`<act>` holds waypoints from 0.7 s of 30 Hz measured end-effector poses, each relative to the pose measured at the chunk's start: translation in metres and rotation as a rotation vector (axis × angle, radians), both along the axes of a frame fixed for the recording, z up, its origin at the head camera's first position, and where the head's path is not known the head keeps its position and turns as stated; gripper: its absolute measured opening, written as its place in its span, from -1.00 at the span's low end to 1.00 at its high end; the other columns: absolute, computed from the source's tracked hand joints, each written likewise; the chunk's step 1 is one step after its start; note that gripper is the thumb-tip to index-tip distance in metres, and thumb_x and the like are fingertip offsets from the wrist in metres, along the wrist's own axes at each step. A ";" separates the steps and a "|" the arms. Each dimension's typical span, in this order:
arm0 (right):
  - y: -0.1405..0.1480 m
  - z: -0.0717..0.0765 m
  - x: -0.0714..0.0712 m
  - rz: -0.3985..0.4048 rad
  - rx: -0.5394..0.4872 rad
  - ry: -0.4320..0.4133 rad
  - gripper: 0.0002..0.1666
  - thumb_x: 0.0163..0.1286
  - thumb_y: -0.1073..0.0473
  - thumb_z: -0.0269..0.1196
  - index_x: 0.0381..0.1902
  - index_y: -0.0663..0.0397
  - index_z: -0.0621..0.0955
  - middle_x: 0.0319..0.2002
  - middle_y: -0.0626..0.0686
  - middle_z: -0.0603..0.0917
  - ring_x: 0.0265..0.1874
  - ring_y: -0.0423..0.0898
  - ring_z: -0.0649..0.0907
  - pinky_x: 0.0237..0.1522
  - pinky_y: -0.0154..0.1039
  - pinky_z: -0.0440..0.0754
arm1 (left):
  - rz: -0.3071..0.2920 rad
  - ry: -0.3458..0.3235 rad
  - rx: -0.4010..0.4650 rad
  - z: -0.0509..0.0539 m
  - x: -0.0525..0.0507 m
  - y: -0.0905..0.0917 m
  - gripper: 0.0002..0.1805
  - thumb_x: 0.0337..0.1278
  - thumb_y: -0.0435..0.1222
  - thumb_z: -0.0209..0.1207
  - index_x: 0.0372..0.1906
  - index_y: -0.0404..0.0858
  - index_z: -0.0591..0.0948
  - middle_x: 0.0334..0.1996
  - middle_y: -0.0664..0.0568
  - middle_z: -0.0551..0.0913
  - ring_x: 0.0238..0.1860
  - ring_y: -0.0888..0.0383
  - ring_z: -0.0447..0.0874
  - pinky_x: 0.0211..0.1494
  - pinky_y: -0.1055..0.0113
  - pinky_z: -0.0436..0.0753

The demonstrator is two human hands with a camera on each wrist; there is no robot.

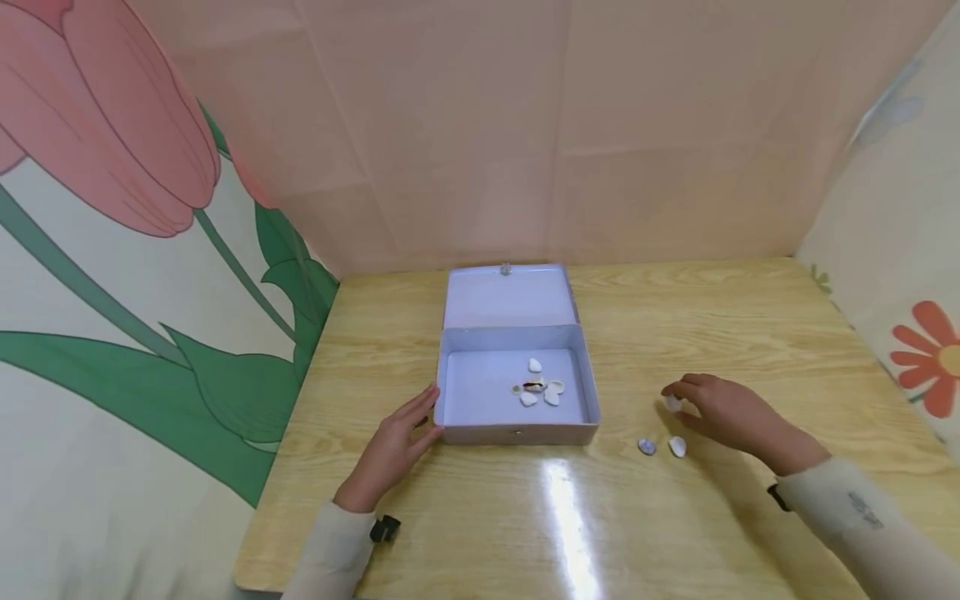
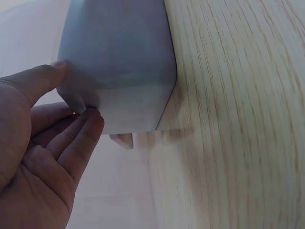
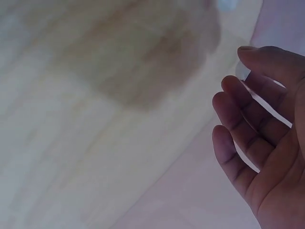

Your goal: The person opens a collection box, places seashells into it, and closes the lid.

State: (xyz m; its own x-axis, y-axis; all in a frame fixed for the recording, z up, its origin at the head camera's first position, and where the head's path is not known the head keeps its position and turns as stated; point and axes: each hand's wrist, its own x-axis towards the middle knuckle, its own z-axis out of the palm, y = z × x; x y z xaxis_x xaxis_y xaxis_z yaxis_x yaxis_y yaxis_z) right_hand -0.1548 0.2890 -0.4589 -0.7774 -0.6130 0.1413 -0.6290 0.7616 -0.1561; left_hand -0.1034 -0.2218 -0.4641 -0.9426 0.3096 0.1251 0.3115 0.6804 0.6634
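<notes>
Box (image 1: 517,434): stands on the surface (image 1: 675,317), its lid (image 1: 510,298) tipped fully back, so it is ready to receive things.
Inside the box: a loose cluster of white shells (image 1: 535,365), a dark-marked piece (image 1: 534,386) and a small greenish piece (image 1: 516,389), mostly right of the middle; the exact count is hard to tell where they crowd together.
Outside the box: a bluish shell (image 1: 647,447) and a pale shell (image 1: 677,447) lie near each other on the surface, to the right.
Right hand (image 1: 723,412): thumb and forefinger nearly closed, pinching a held shell (image 1: 673,403); the other fingers curve loosely. Whether that shell touches the surface cannot be told.
Left hand (image 1: 386,458): fingers loosely extended, resting against the box's near left corner, probably to steady it.
Progress: if the shells belong in the box, most appear to be in; three are out, counting the pinched one.
Lid: not yet closed.
</notes>
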 end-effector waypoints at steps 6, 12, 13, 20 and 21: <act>-0.013 0.016 -0.010 -0.011 0.012 0.003 -0.59 0.13 0.22 0.47 -0.03 0.13 0.67 -0.19 0.02 0.66 -0.33 -0.05 0.66 -0.39 -0.13 0.67 | 0.005 -0.006 -0.001 0.001 0.001 0.001 -0.31 0.29 -0.14 0.22 0.46 -0.15 0.28 0.47 0.10 0.20 0.39 0.23 0.23 0.22 0.37 0.52; -0.031 0.029 -0.020 0.013 0.012 0.030 -0.58 0.13 0.21 0.47 -0.02 0.09 0.67 -0.18 0.01 0.66 -0.34 -0.05 0.66 -0.37 -0.15 0.67 | 0.000 0.019 0.010 -0.001 0.001 0.001 -0.32 0.27 -0.17 0.24 0.45 -0.20 0.30 0.46 0.07 0.22 0.39 0.18 0.25 0.21 0.36 0.53; -0.035 0.031 -0.021 0.022 0.014 0.038 -0.58 0.13 0.21 0.47 -0.02 0.09 0.67 -0.19 0.01 0.66 -0.36 -0.07 0.66 -0.38 -0.16 0.66 | 0.002 0.017 0.007 -0.001 0.001 0.001 -0.31 0.27 -0.17 0.23 0.45 -0.19 0.30 0.46 0.08 0.22 0.39 0.19 0.25 0.21 0.36 0.53; -0.059 0.051 -0.031 0.085 -0.003 0.103 -0.58 0.11 0.20 0.49 -0.04 0.09 0.67 -0.22 0.01 0.66 -0.42 -0.12 0.63 -0.40 -0.15 0.66 | 0.012 0.023 0.004 -0.002 0.001 0.000 -0.31 0.26 -0.16 0.24 0.44 -0.20 0.31 0.46 0.10 0.22 0.38 0.19 0.25 0.22 0.37 0.52; -0.062 0.054 -0.032 0.089 -0.005 0.111 -0.58 0.10 0.20 0.49 -0.04 0.08 0.67 -0.23 0.01 0.66 -0.42 -0.12 0.63 -0.40 -0.15 0.66 | 0.010 0.027 0.006 -0.002 0.001 0.000 -0.31 0.26 -0.16 0.24 0.44 -0.22 0.31 0.46 0.10 0.22 0.38 0.18 0.26 0.22 0.37 0.52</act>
State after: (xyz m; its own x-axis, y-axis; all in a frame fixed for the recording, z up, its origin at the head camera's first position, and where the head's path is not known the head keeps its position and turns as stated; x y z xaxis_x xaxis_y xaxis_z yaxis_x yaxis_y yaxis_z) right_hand -0.1865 0.2274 -0.4044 -0.6994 -0.6779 0.2263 -0.7075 0.7015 -0.0853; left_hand -0.1027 -0.2220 -0.4662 -0.9419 0.2995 0.1519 0.3223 0.6796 0.6590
